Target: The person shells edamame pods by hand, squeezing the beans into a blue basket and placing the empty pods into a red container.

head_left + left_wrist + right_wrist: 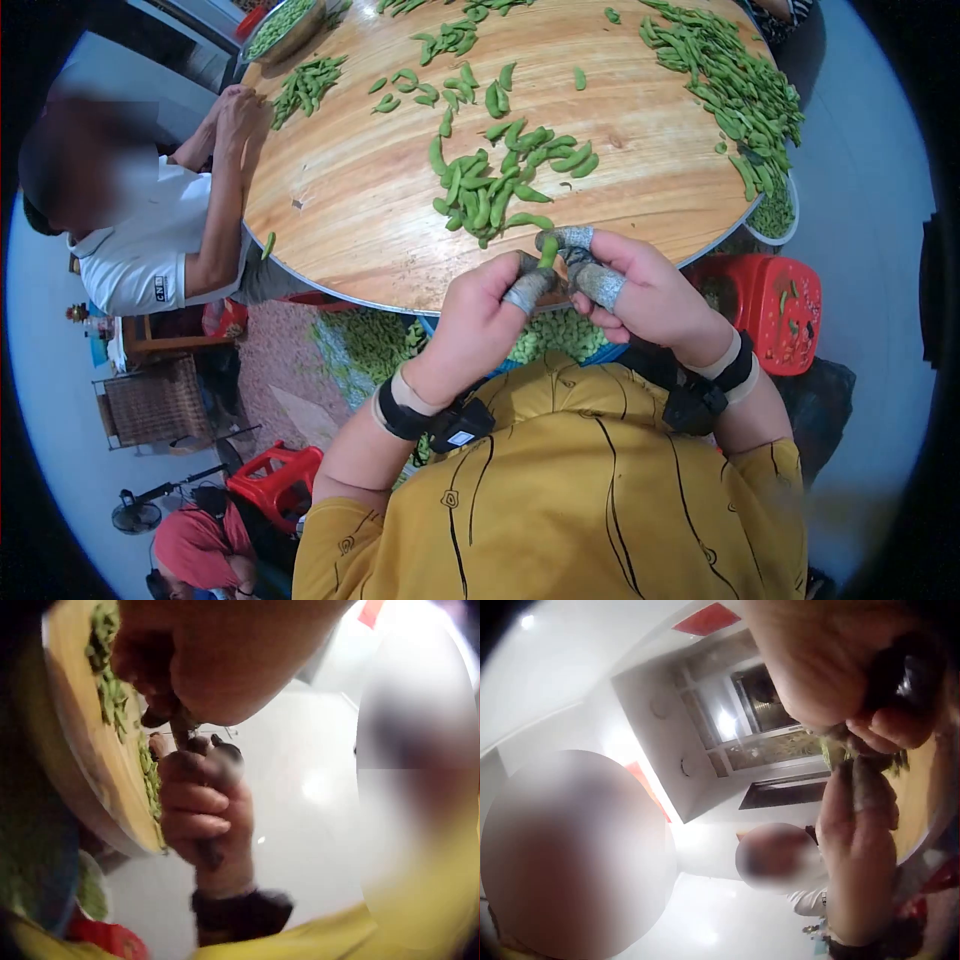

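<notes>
Over the near edge of the round wooden table [350,215], both hands meet at one green pod [548,252]. The left hand [485,305] pinches the pod between thumb and finger, which have grey wrappings. My right hand [650,290], with wrapped thumb and fingers, is curled close against the pod's side; its fingertips touch or nearly touch the left ones. A loose pile of pods [490,190] lies just beyond the hands. In the right wrist view, the left hand [859,847] faces the right hand [817,667] with fingertips together.
A larger heap of pods [740,90] lines the table's right side, and a metal bowl [285,30] stands at the far left. Below the hands is a container of shelled beans [560,335]. A red stool [785,315] stands at right; a seated person [150,210] is at left.
</notes>
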`<state>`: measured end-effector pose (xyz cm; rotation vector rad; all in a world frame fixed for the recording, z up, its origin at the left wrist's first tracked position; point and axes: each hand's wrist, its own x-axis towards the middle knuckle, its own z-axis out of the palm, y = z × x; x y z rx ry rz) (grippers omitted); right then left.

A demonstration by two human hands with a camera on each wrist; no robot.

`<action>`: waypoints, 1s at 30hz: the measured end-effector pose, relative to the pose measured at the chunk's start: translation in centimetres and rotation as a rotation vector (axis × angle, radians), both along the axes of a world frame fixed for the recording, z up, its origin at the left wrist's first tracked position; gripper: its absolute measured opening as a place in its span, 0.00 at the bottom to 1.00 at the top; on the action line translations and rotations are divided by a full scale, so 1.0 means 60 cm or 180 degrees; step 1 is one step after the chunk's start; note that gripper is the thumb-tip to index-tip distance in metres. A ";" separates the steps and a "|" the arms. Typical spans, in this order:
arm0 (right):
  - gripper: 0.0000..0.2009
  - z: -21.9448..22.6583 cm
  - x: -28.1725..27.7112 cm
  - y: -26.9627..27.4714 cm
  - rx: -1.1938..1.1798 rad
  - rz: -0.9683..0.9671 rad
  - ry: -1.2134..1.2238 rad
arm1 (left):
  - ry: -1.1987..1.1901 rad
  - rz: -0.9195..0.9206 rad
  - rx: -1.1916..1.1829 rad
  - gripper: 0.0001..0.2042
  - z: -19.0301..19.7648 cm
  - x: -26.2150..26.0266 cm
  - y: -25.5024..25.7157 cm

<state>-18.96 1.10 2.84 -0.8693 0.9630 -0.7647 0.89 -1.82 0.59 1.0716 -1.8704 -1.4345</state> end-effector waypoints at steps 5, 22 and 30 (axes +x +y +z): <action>0.15 -0.002 -0.006 0.002 0.0578 0.0077 -0.0534 | -0.0888 -0.0255 -0.1746 0.06 0.012 0.010 0.007; 0.14 -0.022 0.012 0.008 0.0569 -0.0156 -0.0141 | -0.0877 -0.0131 -0.1893 0.05 -0.014 0.012 0.004; 0.13 -0.034 -0.003 0.019 0.0074 0.0079 0.0240 | 0.0374 -0.0216 0.1851 0.09 0.009 0.023 0.011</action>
